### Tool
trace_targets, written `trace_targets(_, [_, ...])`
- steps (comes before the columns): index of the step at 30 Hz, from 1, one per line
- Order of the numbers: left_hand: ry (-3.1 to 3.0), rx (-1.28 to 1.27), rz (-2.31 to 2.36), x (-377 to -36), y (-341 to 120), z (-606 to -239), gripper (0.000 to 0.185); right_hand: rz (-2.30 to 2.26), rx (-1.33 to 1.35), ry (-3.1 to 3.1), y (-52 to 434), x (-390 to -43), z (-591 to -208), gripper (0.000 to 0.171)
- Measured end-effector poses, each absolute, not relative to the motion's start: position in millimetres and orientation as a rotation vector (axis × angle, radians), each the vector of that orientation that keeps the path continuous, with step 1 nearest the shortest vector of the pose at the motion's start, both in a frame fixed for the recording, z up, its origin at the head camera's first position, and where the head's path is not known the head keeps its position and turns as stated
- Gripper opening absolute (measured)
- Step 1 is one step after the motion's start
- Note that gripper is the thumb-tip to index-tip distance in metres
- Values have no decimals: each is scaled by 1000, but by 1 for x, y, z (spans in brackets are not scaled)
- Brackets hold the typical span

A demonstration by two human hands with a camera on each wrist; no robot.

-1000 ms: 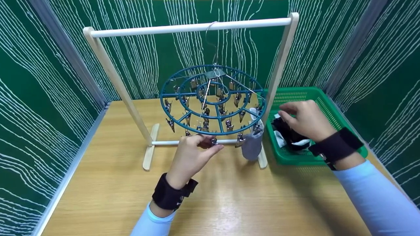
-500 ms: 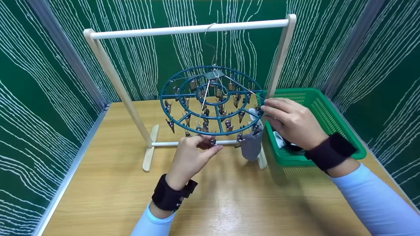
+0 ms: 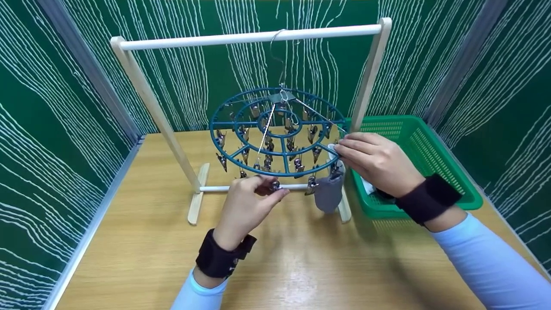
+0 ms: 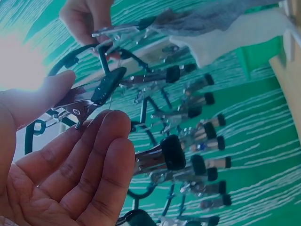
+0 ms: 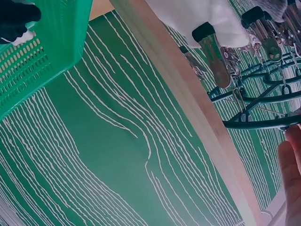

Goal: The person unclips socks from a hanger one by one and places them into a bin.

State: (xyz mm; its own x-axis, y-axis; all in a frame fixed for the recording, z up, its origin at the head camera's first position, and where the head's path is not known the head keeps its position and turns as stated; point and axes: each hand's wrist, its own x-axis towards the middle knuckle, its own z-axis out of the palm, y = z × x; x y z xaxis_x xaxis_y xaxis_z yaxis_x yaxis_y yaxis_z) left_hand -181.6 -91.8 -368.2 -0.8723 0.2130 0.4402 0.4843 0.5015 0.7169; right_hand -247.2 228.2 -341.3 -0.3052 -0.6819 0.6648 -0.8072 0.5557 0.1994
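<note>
Metal shows in the left hand (image 3: 247, 204), which pinches a partly hidden clip (image 3: 275, 185) below the front of the teal ring (image 3: 284, 153); the right hand (image 3: 381, 162) obscures its right edge, grip impossible to tell.

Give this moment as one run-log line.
Left hand: holds metal clip | Right hand: touches round hanger | Gray cloth: clipped to hanger | Green basket: dark cloth inside

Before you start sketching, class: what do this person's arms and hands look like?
Close-fitting light-blue fabric sleeves stop short of broad black wristbands, one on each side; the left wristband shows small shiny spots. The left hand and right hand are bare, without gloves.
</note>
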Motion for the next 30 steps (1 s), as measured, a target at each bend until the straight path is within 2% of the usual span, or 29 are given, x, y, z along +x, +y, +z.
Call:
trace_targets(8, [-2298,-607,-1109,-174,-100,-363,30,252,1201,-2012,224,-242,-339,35])
trace_targets(17, [-1937,-527,-664,-165,-103,-362,46,222,1188,-2025,221,-236,-340,32])
trace_targets(24, [-1775,-688,-331,-166,-94,-362,31,215,1180,-1952,211,-232,-341,32])
trace_targets(30, [-1851,-731,-197,-166,-89,-364,25,247,1189,-1879,200,-228,-341,33])
